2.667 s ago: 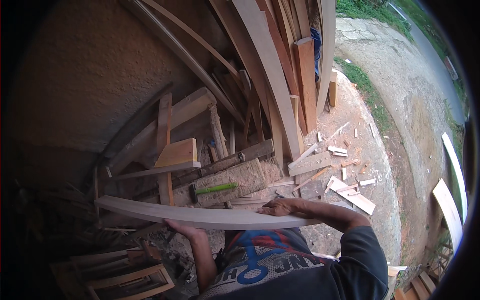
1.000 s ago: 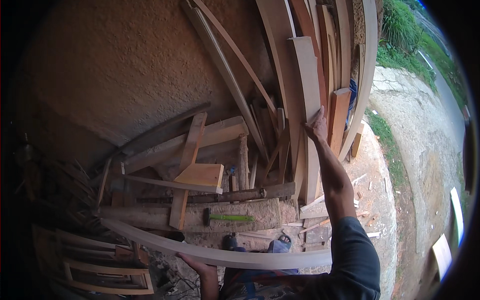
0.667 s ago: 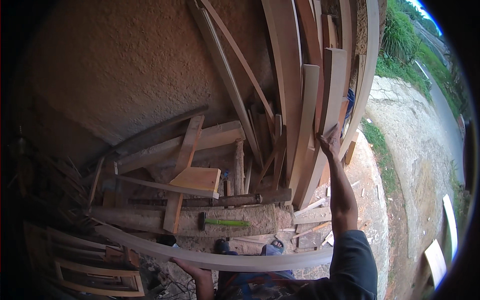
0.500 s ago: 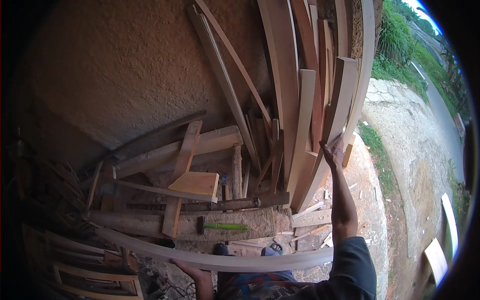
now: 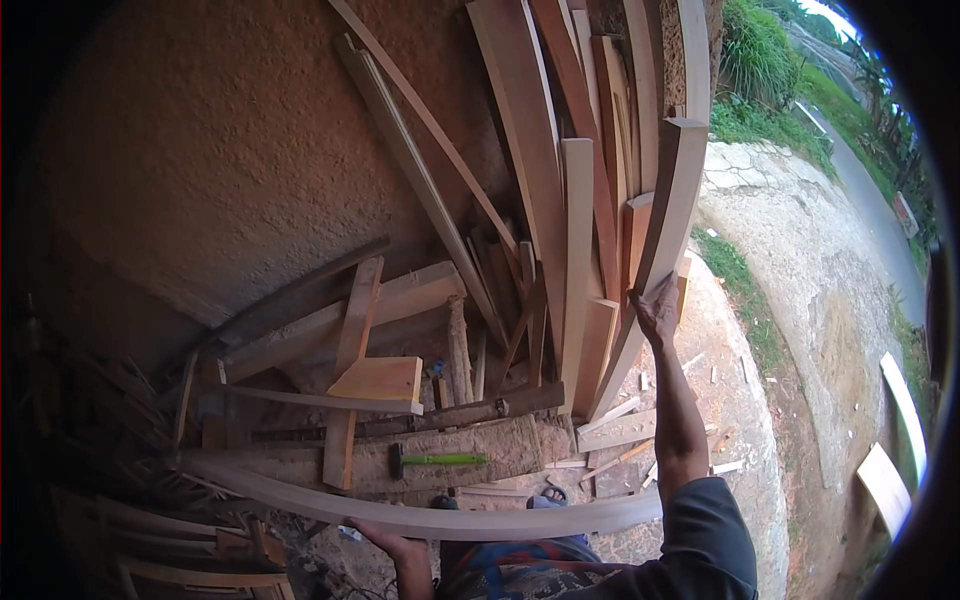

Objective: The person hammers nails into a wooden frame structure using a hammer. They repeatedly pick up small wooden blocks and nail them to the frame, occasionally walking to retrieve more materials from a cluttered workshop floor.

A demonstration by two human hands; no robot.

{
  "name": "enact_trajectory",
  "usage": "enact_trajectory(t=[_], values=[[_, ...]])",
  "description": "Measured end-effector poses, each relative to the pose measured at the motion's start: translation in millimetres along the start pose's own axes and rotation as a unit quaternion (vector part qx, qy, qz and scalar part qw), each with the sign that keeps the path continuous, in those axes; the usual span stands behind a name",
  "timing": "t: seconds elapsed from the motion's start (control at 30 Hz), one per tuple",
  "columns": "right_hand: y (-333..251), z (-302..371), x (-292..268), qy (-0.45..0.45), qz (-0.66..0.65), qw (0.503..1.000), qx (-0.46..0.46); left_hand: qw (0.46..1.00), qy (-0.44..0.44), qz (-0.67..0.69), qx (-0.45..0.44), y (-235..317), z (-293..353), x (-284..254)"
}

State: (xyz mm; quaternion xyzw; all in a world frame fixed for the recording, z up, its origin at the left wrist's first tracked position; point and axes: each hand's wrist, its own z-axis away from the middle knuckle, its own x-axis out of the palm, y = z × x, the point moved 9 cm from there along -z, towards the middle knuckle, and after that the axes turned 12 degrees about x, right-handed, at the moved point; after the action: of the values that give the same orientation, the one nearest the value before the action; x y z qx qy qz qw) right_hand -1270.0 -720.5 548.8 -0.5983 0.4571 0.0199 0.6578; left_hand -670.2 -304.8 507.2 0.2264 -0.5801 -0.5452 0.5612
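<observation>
A long pale wooden plank (image 5: pixel 430 521) lies across in front of my body, bowed in the picture. My left hand (image 5: pixel 388 546) is under its near edge and holds it, with the fingers partly hidden. At the right, my right hand (image 5: pixel 657 312) is wrapped round a thick upright wooden board (image 5: pixel 672 215), which stands tilted among the other timber. Beyond the plank, a hammer with a green handle (image 5: pixel 445 459) rests on a rough log bench (image 5: pixel 510 448).
Several boards (image 5: pixel 520 150) lean against the brown wall (image 5: pixel 200 150). A wooden piece with a block (image 5: pixel 378 379) stands over the bench. Wooden frames (image 5: pixel 190 545) are at the lower left. Scraps (image 5: pixel 620 430) litter the ground, with a concrete path (image 5: pixel 790 230) at the right.
The view has shifted a little, so the leaning boards appear farther left. The upright board in my right hand stands farther from the boards beside it. My left hand keeps hold of the plank.
</observation>
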Motion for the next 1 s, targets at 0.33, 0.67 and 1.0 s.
enact_trajectory(t=[0.33, 0.67, 1.0], values=[[-2, 43, -26, 0.093, -0.045, 0.991, -0.082, 1.000, -0.012, 0.007, 0.000, -6, 11, 27], [15, 39, 25, 0.017, -0.072, 0.996, -0.048, 0.996, 0.018, 0.073, -0.051, -30, 11, 4], [-8, 18, 83, -0.018, 0.160, 0.987, -0.015, 0.995, 0.091, 0.006, 0.039, -22, 19, -12]])
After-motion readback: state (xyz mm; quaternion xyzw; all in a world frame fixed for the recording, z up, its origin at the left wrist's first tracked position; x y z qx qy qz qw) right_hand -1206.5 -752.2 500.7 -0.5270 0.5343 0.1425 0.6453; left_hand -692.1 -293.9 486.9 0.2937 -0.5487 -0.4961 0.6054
